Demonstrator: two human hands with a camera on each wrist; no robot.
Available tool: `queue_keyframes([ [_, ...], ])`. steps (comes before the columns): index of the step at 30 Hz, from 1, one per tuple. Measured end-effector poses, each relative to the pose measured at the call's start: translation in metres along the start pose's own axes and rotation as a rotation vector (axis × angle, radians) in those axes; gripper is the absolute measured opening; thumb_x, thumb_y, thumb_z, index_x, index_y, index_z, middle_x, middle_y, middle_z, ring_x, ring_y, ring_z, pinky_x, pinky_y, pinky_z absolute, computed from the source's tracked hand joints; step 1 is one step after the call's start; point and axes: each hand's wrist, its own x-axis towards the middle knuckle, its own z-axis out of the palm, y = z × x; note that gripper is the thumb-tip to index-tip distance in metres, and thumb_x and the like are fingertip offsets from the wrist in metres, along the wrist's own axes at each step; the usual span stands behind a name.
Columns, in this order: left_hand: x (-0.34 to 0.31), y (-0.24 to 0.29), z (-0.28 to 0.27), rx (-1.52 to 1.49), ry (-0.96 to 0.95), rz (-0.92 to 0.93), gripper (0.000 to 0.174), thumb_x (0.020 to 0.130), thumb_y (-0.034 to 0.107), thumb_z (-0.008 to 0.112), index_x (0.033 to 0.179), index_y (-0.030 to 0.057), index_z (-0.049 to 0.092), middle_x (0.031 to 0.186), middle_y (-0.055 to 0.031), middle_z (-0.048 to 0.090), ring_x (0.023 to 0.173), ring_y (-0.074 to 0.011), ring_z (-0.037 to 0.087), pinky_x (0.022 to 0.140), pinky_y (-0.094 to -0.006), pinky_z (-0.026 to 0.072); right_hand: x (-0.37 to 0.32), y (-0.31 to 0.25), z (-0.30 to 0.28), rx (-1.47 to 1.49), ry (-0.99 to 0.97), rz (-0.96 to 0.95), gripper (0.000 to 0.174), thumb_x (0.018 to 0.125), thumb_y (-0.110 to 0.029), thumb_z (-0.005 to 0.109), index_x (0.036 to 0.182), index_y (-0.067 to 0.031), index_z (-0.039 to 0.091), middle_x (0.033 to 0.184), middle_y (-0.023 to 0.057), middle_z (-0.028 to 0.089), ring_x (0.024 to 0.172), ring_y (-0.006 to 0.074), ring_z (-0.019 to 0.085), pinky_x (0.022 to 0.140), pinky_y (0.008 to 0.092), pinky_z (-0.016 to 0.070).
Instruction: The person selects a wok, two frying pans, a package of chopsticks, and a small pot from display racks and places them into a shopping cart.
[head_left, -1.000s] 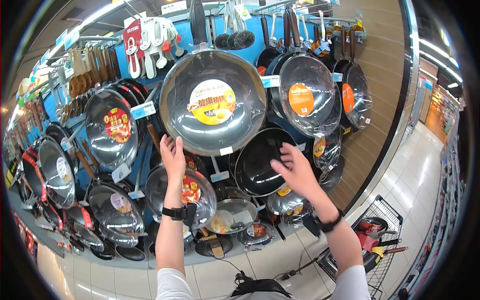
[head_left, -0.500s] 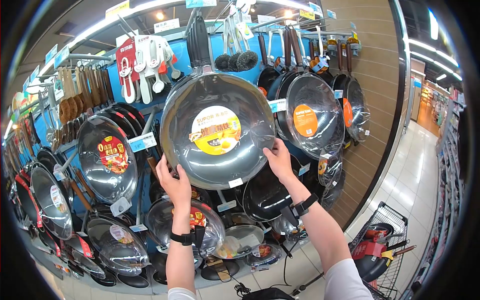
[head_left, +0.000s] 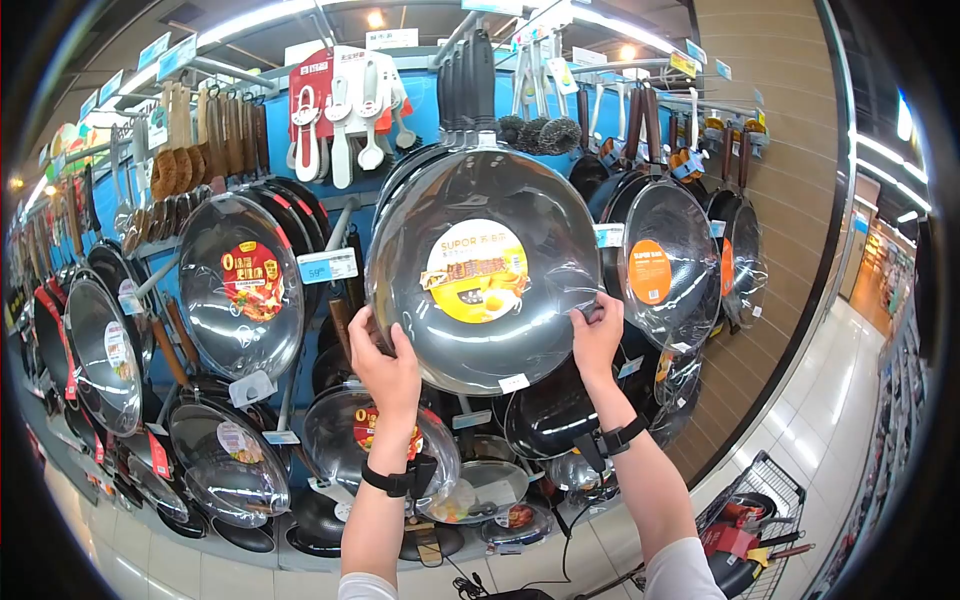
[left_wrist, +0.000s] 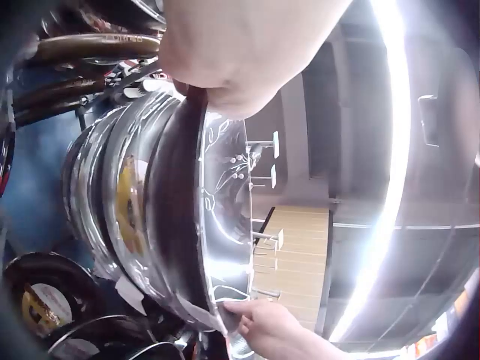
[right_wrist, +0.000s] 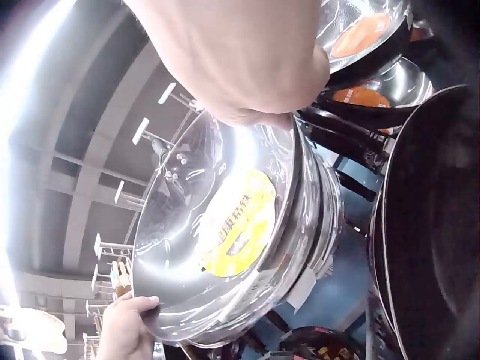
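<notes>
A large dark wok (head_left: 480, 352) in clear wrap, with a round yellow and white label (head_left: 476, 270), faces me at the front of a row hanging by their handles. My left hand (head_left: 388, 372) grips its rim at the lower left, thumb apart from the fingers. At the lower right, my right hand (head_left: 598, 338) pinches the rim and film with thumb and fingers. Seen from the left wrist, more wrapped woks (left_wrist: 131, 202) are nested behind the front one. In the right wrist view the left hand's thumb (right_wrist: 144, 302) lies over the wok's edge.
Wrapped pans (head_left: 240, 290) hang at the left, and more woks (head_left: 665, 265) with orange labels at the right. Below the held wok is a black pan (head_left: 545, 415). Utensils (head_left: 340, 110) hang above. A shopping cart (head_left: 765, 510) with pans stands at the lower right.
My right hand has come in from below right to the wok's rim, and my left hand has closed on the lower left rim. The view has shifted, showing more of the upper rack.
</notes>
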Motion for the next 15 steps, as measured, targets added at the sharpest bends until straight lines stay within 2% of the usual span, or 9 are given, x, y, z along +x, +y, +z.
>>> queue_keyframes([
  [1,0.0,0.0,0.0,-0.161,-0.062,-0.142,0.039,0.089,-0.004,0.058,0.126,-0.0037,0.047,0.125,-0.0186,0.054,0.114,-0.0223,0.058,0.096,-0.0357,0.047,0.002,0.005,0.002,0.0,-0.009,-0.004,0.047,0.076,0.005,0.073,0.119,0.0049,0.055,0.109,0.0115,0.057,0.085,0.0209,0.062,0.079,0.0304,0.053],
  [3,0.0,-0.002,0.005,-0.158,-0.072,-0.11,0.044,0.09,-0.006,0.055,0.131,-0.0021,0.038,0.129,-0.0194,0.053,0.12,-0.0226,0.055,0.102,-0.034,0.042,0.008,0.018,0.008,0.294,-0.079,0.164,0.045,0.079,0.005,0.072,0.119,0.005,0.053,0.111,0.0148,0.063,0.094,0.0205,0.066,0.083,0.0313,0.0535],
  [4,0.001,-0.002,0.006,-0.235,-0.091,-0.171,0.045,0.089,-0.006,0.056,0.13,-0.0017,0.038,0.129,-0.0193,0.052,0.12,-0.0233,0.054,0.103,-0.0338,0.0413,0.01,0.021,0.009,0.334,-0.096,0.152,0.043,0.082,0.006,0.07,0.12,0.0052,0.05,0.113,0.0175,0.066,0.104,0.0209,0.066,0.088,0.0335,0.0535],
  [5,0.002,-0.002,0.005,-0.313,-0.11,-0.232,0.046,0.089,-0.006,0.057,0.13,-0.0012,0.037,0.128,-0.0192,0.052,0.12,-0.0241,0.054,0.103,-0.0335,0.0405,0.012,0.018,0.01,0.313,-0.109,0.141,0.046,0.083,0.005,0.068,0.124,0.0049,0.046,0.115,0.0167,0.066,0.102,0.0215,0.066,0.089,0.0326,0.0518],
  [9,0.001,-0.001,0.005,-0.396,-0.164,-0.218,0.065,0.084,-0.007,0.06,0.145,-0.0016,0.039,0.139,-0.0193,0.052,0.128,-0.0258,0.052,0.109,-0.0347,0.0383,0.02,0.009,0.001,0.485,-0.272,0.323,0.046,0.089,0.003,0.061,0.131,0.0023,0.042,0.115,0.0145,0.066,0.104,0.0199,0.063,0.089,0.0311,0.048],
  [10,-0.001,-0.011,0.007,-0.412,-0.177,-0.234,0.074,0.083,-0.008,0.06,0.152,0.001,0.034,0.147,-0.0167,0.046,0.134,-0.0246,0.046,0.113,-0.0337,0.0342,0.022,0.006,-0.002,0.55,-0.315,0.332,0.046,0.09,0.004,0.06,0.132,0.0023,0.043,0.115,0.0139,0.065,0.103,0.0199,0.063,0.09,0.0311,0.0478],
  [11,-0.002,-0.007,0.007,-0.604,-0.199,-0.278,0.075,0.083,-0.008,0.059,0.153,0.0024,0.032,0.151,-0.0163,0.042,0.138,-0.0243,0.043,0.115,-0.0335,0.0314,0.023,0.0,-0.004,0.613,-0.36,0.343,0.046,0.09,0.005,0.06,0.133,0.0022,0.043,0.114,0.0133,0.065,0.103,0.0199,0.063,0.09,0.0311,0.0476],
  [13,-0.003,0.001,0.007,-0.735,-0.19,-0.263,0.076,0.085,-0.007,0.057,0.155,0.0041,0.029,0.154,-0.0155,0.04,0.139,-0.0237,0.041,0.116,-0.0336,0.0293,0.026,-0.001,-0.002,0.641,-0.416,0.324,0.046,0.092,0.006,0.058,0.135,0.0016,0.044,0.119,0.0124,0.063,0.107,0.0192,0.061,0.092,0.0313,0.0469],
  [15,-0.001,0.011,0.002,-0.532,-0.173,-0.172,0.071,0.087,-0.006,0.051,0.154,0.0039,0.029,0.153,-0.0189,0.042,0.141,-0.0283,0.041,0.116,-0.0361,0.0304,0.027,0.004,0.002,0.659,-0.433,0.332,0.045,0.092,0.006,0.057,0.135,0.0005,0.044,0.125,0.0116,0.059,0.112,0.0189,0.059,0.094,0.0312,0.0462],
])
